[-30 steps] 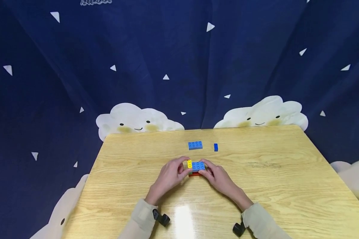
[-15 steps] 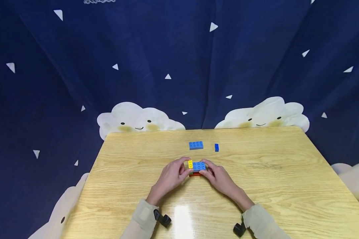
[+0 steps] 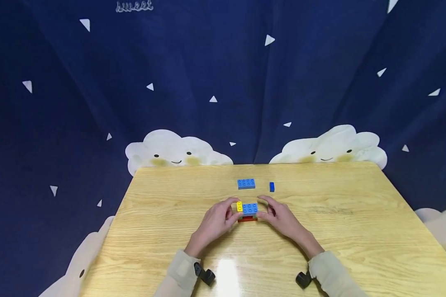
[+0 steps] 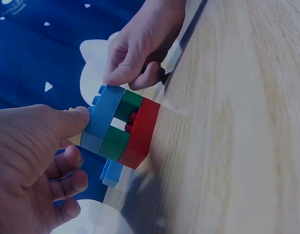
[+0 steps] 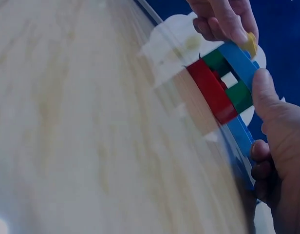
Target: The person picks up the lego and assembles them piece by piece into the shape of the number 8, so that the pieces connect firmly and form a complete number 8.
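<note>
Left hand pinching yellow brick atop building-brick stack, right hand unclasped alongside, eight-stud blue brick near table's far edge

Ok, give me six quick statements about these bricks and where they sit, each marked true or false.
1. The stack has a red brick at the bottom. True.
2. The left hand pinches the yellow brick between thumb and finger. True.
3. In the head view, the yellow brick is at the stack's right end. False: it is at the left end.
4. Nothing green is in the stack. False: green bricks sit above the red one.
5. A small dark blue brick and a larger blue brick lie beyond the stack. True.
6. Those two touch. False: there is a gap between them.
</note>
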A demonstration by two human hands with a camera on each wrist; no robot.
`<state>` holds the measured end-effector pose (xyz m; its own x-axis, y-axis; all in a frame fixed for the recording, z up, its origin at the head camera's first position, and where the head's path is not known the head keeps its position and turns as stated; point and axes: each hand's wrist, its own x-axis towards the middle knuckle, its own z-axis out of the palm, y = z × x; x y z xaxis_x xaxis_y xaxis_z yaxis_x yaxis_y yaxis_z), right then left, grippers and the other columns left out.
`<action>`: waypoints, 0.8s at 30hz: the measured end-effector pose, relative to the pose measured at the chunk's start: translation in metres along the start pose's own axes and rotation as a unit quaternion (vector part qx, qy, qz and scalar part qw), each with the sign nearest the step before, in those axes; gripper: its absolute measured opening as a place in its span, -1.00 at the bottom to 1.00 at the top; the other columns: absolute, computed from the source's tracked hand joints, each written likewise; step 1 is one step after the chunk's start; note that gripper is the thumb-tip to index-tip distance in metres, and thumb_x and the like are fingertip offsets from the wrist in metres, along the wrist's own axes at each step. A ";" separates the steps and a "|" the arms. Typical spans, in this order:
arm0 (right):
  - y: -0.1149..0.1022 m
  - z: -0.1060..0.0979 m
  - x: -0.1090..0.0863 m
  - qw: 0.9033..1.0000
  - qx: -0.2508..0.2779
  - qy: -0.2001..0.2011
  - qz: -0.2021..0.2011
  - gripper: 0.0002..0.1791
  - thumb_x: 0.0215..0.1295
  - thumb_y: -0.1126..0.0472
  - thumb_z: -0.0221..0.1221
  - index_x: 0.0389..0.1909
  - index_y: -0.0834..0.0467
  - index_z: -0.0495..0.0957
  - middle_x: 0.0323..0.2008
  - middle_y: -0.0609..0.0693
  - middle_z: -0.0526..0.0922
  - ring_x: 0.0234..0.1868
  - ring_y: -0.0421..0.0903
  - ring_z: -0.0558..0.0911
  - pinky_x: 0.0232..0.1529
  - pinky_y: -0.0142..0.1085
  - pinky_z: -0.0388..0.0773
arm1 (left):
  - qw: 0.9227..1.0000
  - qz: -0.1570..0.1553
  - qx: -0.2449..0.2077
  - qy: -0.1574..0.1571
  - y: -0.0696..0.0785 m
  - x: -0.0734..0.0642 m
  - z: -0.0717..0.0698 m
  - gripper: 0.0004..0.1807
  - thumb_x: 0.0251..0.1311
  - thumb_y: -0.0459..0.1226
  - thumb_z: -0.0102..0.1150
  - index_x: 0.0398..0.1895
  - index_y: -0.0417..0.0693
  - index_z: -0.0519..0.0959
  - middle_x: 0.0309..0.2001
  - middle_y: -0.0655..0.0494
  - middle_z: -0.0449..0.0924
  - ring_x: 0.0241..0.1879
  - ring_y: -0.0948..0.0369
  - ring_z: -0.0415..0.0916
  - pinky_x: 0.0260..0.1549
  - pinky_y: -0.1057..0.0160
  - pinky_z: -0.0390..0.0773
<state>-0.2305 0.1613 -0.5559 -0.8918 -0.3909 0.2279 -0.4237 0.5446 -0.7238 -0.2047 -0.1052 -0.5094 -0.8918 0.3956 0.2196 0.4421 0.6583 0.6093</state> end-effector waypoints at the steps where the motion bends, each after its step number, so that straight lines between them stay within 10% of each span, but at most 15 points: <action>1: 0.002 -0.001 0.000 1.000 0.000 0.003 0.000 -0.30 0.35 -0.07 0.38 0.42 0.13 0.47 -0.58 -0.18 0.39 -0.58 -0.31 0.30 -0.45 -0.36 0.34 | 1.000 0.000 0.000 0.000 -0.001 0.000 0.000 -0.52 0.39 -0.06 0.35 0.28 -0.05 0.58 -0.54 0.34 0.41 -0.58 0.41 0.30 -0.57 0.39 0.27; 24: 0.036 -0.032 0.027 0.987 -0.135 -0.010 0.084 0.15 0.35 -0.17 0.37 0.69 0.12 -0.13 -0.56 -0.09 0.43 -0.58 -0.13 0.38 -0.45 -0.21 0.30 | 1.000 -0.001 -0.002 0.009 -0.001 -0.001 0.002 -0.53 0.40 -0.06 0.34 0.28 -0.03 0.59 -0.56 0.34 0.39 -0.60 0.41 0.27 -0.58 0.39 0.26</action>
<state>-0.2749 0.1934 -0.5549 -0.9505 -0.2924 0.1048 -0.3004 0.7797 -0.5494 -0.2047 -0.1052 -0.5117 -0.8938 0.3838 0.2319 0.4406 0.6557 0.6131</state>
